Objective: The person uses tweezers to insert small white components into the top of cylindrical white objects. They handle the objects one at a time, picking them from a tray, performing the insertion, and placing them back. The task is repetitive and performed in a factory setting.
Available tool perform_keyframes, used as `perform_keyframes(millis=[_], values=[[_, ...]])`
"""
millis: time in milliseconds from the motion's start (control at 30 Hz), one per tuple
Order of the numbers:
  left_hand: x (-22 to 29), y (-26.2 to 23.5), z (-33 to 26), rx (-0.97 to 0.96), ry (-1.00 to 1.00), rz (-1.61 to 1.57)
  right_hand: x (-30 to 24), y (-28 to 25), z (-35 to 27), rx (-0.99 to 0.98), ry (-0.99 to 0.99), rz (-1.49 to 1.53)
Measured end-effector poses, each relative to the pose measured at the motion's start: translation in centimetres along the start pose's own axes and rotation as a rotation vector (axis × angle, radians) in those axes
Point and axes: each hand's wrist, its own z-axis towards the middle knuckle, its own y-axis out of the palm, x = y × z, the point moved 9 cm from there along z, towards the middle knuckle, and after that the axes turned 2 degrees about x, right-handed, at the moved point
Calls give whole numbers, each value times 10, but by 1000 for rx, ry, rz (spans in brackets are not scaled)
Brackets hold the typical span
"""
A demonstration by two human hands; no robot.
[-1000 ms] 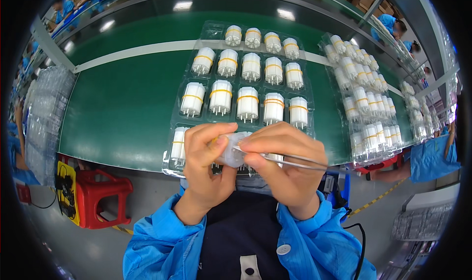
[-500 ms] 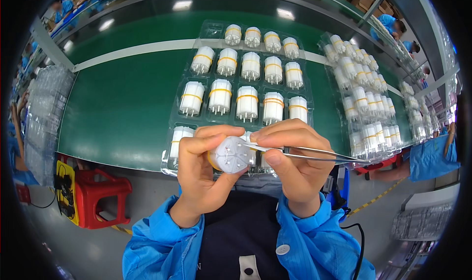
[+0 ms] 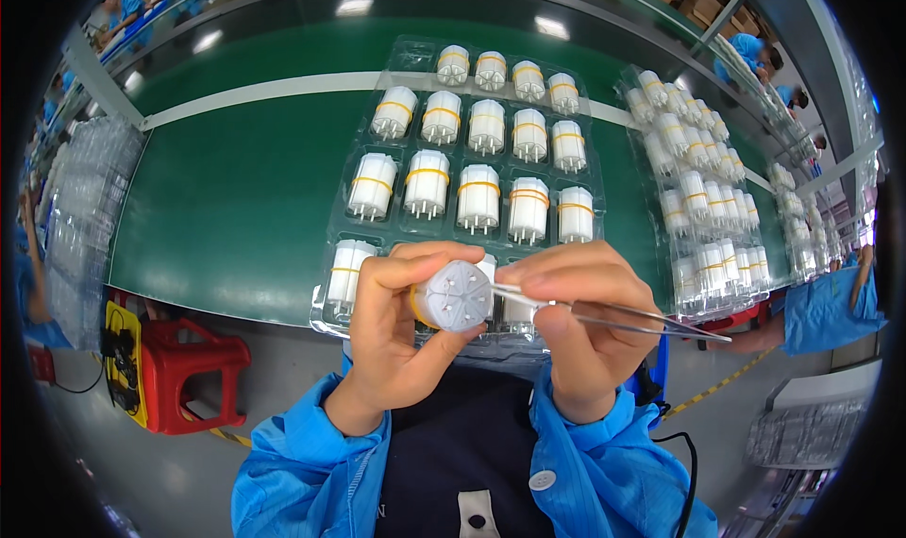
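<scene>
In my left hand (image 3: pixel 396 326) is a white cylindrical part (image 3: pixel 455 296), its pinned end turned up toward me and a yellow band round its side. My left thumb and fingers wrap round its edge. Metal tweezers (image 3: pixel 651 321) are pinched in my right hand (image 3: pixel 590 316). Their tips point left, close beside the part's right rim; whether they touch it I cannot tell. Behind both hands lies a clear plastic tray (image 3: pixel 316 326) with rows of similar white parts (image 3: pixel 478 198), banded in yellow, their pins toward me. My hands hide some of its front row.
The tray rests on a green work surface (image 3: pixel 236 198). More filled trays (image 3: pixel 703 198) stand at the right. Stacked clear trays (image 3: pixel 94 208) are at the left, near a red stool (image 3: pixel 193 373). Other people in blue (image 3: pixel 826 297) are around the line.
The tweezers and my right hand have shifted right, away from the middle of the part's pinned face. The held part has turned slightly and moved a little right.
</scene>
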Motion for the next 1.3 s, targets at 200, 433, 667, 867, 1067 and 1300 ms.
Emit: perform_keyframes(millis=[200, 433, 667, 867, 1067, 1300], values=[[4, 1, -1, -19, 80, 221, 2, 14, -1, -114, 60, -37], [5, 0, 1, -11, 51, 90, -5, 16, 7, -192, -12, -100], [3, 1, 0, -35, 25, 70, -9, 22, 11, -278, -94, -158], [1, 1, -1, -29, 14, 86, -6, 22, 12, -299, -102, -148], [1, 1, 0, -38, 15, 135, 1, 18, 11, -230, -6, -148], [0, 2, 0, -94, -8, 240, 5, 16, 12, -207, 10, -146]])
